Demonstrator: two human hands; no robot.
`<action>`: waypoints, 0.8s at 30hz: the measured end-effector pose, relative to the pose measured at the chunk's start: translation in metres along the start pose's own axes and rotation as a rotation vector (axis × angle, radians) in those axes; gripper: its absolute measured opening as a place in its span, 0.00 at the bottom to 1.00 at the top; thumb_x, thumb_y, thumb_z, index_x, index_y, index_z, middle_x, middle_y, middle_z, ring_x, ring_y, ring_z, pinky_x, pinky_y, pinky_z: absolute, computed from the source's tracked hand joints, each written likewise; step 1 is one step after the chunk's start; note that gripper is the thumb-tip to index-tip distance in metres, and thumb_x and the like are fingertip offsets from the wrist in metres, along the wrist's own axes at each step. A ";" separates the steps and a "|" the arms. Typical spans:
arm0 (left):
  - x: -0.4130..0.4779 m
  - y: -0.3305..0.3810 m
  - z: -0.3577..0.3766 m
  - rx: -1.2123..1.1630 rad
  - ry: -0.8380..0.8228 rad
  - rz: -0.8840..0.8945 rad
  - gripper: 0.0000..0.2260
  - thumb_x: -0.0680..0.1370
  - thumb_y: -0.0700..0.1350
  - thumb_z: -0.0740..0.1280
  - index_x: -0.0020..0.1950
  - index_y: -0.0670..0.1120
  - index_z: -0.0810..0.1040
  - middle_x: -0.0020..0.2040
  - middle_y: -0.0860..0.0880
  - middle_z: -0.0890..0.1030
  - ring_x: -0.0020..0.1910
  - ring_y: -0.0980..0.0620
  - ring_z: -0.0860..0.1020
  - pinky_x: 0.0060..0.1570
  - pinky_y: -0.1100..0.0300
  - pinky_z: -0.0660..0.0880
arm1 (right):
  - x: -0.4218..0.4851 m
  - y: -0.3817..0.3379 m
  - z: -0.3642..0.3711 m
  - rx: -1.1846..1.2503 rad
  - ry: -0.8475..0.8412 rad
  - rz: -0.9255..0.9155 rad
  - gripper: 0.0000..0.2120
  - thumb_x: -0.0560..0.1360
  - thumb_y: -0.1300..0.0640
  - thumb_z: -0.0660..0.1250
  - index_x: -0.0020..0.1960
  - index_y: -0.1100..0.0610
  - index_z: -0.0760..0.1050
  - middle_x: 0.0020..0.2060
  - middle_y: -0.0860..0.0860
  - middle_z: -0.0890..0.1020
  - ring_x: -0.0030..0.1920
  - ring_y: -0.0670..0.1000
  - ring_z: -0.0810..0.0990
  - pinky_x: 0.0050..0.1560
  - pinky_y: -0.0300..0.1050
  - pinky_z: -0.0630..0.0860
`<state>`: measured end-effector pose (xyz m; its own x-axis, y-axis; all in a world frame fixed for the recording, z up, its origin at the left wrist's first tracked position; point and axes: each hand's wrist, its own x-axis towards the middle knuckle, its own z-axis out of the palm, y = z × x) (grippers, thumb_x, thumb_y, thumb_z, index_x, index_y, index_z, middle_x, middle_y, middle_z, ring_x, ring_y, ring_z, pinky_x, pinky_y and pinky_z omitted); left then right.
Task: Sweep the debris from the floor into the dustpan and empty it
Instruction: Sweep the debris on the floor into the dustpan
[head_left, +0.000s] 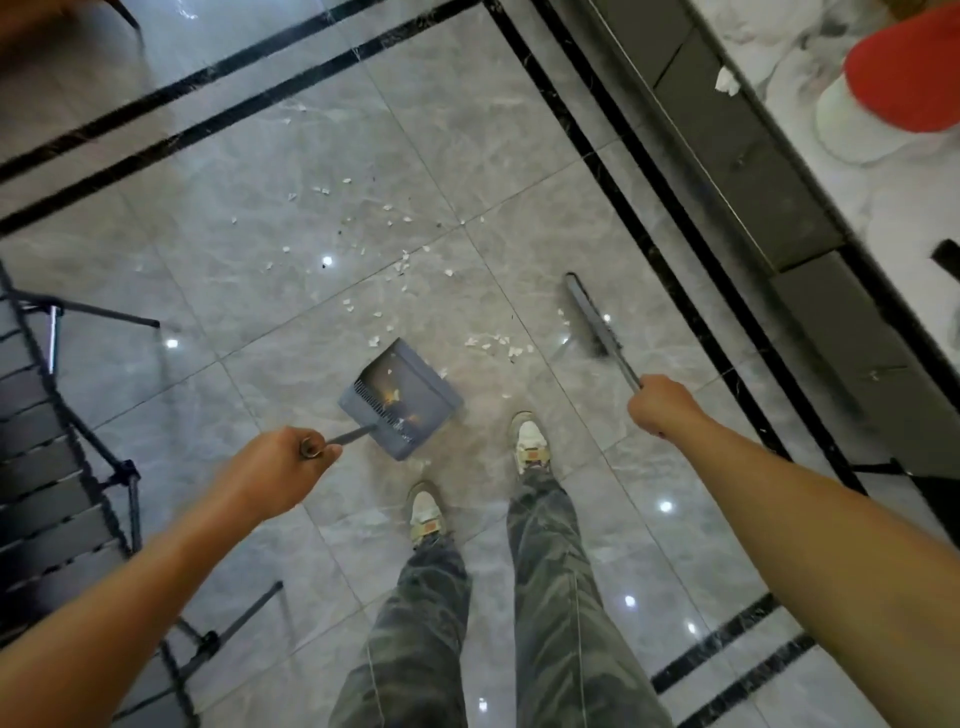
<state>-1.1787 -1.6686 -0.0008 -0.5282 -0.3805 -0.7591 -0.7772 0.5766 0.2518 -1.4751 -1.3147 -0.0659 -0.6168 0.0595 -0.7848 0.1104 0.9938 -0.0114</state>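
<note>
Small white scraps of debris (363, 249) lie scattered over the glossy grey tile floor (260, 171), with a denser cluster (493, 345) just right of the dustpan's mouth. The grey dustpan (402, 397) rests on the floor in front of my feet, a few bits inside it. My left hand (280, 467) is shut on the top of its long handle. My right hand (662, 408) grips the broom handle; the broom head (592, 317) sits low over the floor, to the right of the debris.
A black slatted chair (57, 467) with thin metal legs stands at the left. A dark cabinet base (769, 171) runs along the right under a marble counter (914, 208) holding a red-and-white object (883, 88). My shoes (530, 441) stand just behind the dustpan.
</note>
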 end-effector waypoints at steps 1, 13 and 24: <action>0.000 0.000 0.001 -0.018 0.004 -0.023 0.21 0.81 0.57 0.64 0.31 0.49 0.73 0.28 0.48 0.75 0.29 0.49 0.74 0.33 0.56 0.69 | 0.001 -0.006 0.001 -0.030 -0.033 -0.023 0.19 0.80 0.60 0.59 0.69 0.64 0.73 0.55 0.61 0.80 0.46 0.59 0.78 0.42 0.46 0.75; -0.001 0.016 0.032 -0.186 0.135 -0.190 0.22 0.81 0.55 0.66 0.29 0.48 0.69 0.25 0.49 0.71 0.27 0.49 0.72 0.32 0.56 0.67 | 0.011 -0.046 -0.092 -0.177 -0.111 -0.317 0.17 0.80 0.58 0.60 0.68 0.54 0.76 0.42 0.51 0.77 0.36 0.50 0.76 0.29 0.40 0.68; -0.009 0.003 0.057 -0.316 0.183 -0.298 0.23 0.80 0.57 0.65 0.29 0.49 0.69 0.24 0.51 0.71 0.27 0.49 0.73 0.31 0.56 0.67 | 0.109 -0.191 -0.101 -0.391 0.082 -0.435 0.18 0.78 0.58 0.58 0.66 0.61 0.76 0.47 0.58 0.79 0.40 0.57 0.79 0.34 0.45 0.75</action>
<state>-1.1567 -1.6224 -0.0271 -0.2962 -0.6331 -0.7151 -0.9550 0.1859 0.2310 -1.6420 -1.4886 -0.0865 -0.6008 -0.3700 -0.7086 -0.4524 0.8882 -0.0802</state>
